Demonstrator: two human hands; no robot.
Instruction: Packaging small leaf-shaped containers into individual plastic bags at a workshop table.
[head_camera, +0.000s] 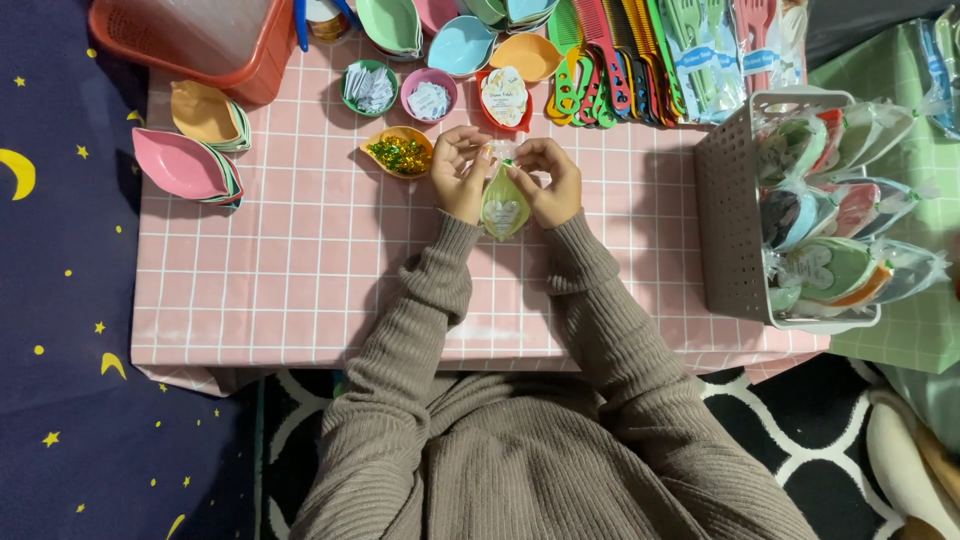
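The wrapped dish (505, 205) is a small green leaf-shaped dish inside a clear plastic bag, with a white label on its front. It is held above the pink bench (300, 260), its gathered bag top pointing away from the person.

Glossy clear wrap (505, 200) (probably plastic), ribbed knit sleeves (600, 310), smooth plastic basket (728, 230).
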